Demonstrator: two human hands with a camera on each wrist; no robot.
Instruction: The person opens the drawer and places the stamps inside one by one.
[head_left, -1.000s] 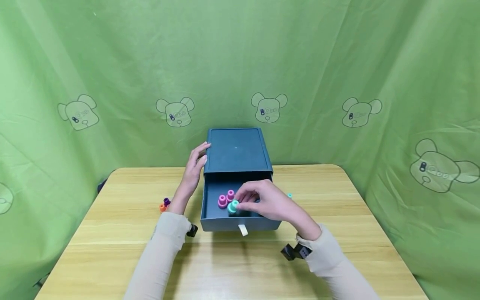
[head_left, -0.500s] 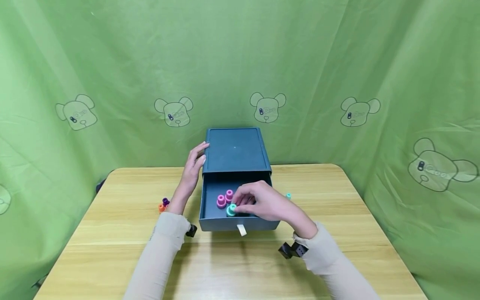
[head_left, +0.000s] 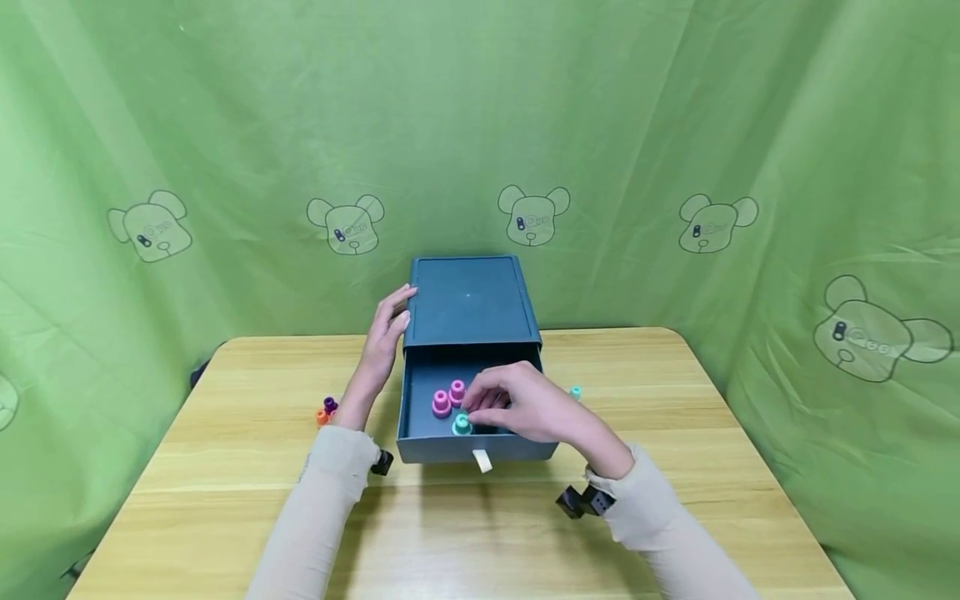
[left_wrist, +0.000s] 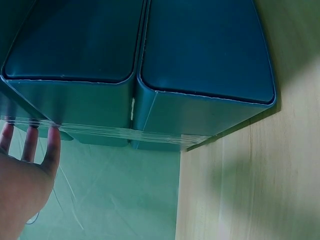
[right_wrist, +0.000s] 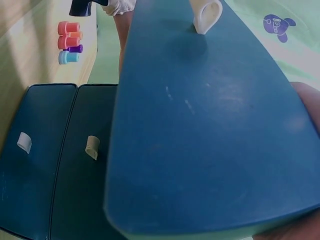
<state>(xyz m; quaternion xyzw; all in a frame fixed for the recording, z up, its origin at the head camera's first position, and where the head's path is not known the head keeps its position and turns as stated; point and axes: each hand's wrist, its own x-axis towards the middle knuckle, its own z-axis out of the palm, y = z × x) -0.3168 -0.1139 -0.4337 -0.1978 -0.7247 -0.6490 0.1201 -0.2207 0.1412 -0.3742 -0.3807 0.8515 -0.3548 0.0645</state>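
Note:
A dark blue drawer cabinet (head_left: 472, 300) stands on the table, its top drawer (head_left: 442, 450) pulled out. Two pink pegs (head_left: 441, 402) and a teal peg (head_left: 462, 427) stand upright in it. My right hand (head_left: 528, 404) reaches over the drawer, thumb and index fingertips slightly apart at the top of the teal peg. In the right wrist view the drawer front (right_wrist: 200, 135) hides my fingertips and the pegs. Straight fingers of my left hand (head_left: 381, 346) rest against the cabinet's left side; the left wrist view shows its fingertips on the cabinet wall (left_wrist: 90, 105).
Orange and purple pegs (head_left: 330, 403) lie on the table left of the cabinet, partly behind my left wrist. Another teal peg (head_left: 575, 392) is to its right. A white pull tab (head_left: 482, 461) sticks out from the drawer front. A green curtain (head_left: 465, 125) hangs behind the table.
The teal peg has gone down and slightly left relative to my right fingertips, onto the drawer floor. My left hand stays against the cabinet. The head view has shifted slightly.

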